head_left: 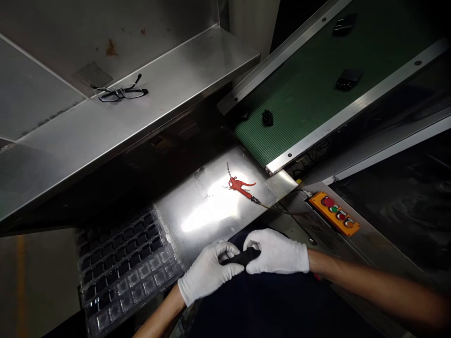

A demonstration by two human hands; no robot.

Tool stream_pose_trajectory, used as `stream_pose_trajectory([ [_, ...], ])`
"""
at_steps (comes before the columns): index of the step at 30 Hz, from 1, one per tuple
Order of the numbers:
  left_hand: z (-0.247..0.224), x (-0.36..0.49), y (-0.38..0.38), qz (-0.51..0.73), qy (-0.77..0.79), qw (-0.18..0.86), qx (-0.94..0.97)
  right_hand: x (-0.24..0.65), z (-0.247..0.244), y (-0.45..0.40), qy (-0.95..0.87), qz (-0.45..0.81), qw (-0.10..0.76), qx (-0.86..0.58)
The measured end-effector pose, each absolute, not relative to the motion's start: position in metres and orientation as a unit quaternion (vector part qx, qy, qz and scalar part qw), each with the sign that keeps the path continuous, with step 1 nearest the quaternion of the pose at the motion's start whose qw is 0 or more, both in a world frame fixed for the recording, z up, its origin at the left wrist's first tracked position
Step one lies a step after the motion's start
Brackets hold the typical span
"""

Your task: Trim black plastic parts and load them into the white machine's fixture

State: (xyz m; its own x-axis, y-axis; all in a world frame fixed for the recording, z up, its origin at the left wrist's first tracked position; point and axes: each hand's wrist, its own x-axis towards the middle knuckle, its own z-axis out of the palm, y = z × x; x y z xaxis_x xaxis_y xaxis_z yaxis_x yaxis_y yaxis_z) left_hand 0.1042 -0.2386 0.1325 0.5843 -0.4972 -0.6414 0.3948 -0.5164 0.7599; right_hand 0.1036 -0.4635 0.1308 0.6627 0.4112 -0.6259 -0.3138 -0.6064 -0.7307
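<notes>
brushed metal surrounds the work area, with a bright glare across the tabletop [207, 202], on which a red air gun [241, 188] lies on its side. its thin nozzle points away from the person, and a hose [265, 205] runs from its other end toward the right. nearer the person than the air gun, and well apart from it, a black part [243, 257] is held off the tabletop between two white-gloved hands. the left hand [211, 270] is closed on one end of it, fingers above and thumb below; the right hand [276, 251] pinches the other end, with the fingertips of both just apart. dark clothing [253, 300] shows beneath them. to the left of the air gun and nearer the person, a clear plastic tray [155, 262] carries black pieces [151, 233] in many of its pockets. beyond the air gun to the left, a pair of eyeglasses [121, 93] rests on a metal shelf [183, 75]. beyond it to the right, a green conveyor belt [299, 98] bears several black items [267, 118]. to the right of the air gun sits an orange control box [324, 213] with coloured buttons.
</notes>
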Motion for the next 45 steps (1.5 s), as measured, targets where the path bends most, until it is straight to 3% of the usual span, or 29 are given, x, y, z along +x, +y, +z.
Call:
stream_pose_trajectory([
  [9,0.135,0.106,-0.245,-0.462,-0.015,0.485,0.742,0.099,0.131,-0.466,-0.018,0.406,0.47,-0.784],
  [28,0.148,0.103,-0.26,-0.387,-0.133,0.351,0.842,0.095,0.128,-0.46,0.043,0.407,0.522,-0.748],
  [40,0.149,0.109,-0.26,-0.467,-0.031,0.39,0.793,0.091,0.128,-0.46,0.003,0.38,0.51,-0.772],
  [45,0.15,0.103,-0.261,-0.411,-0.092,0.376,0.825,0.094,0.123,-0.462,0.009,0.379,0.516,-0.768],
])
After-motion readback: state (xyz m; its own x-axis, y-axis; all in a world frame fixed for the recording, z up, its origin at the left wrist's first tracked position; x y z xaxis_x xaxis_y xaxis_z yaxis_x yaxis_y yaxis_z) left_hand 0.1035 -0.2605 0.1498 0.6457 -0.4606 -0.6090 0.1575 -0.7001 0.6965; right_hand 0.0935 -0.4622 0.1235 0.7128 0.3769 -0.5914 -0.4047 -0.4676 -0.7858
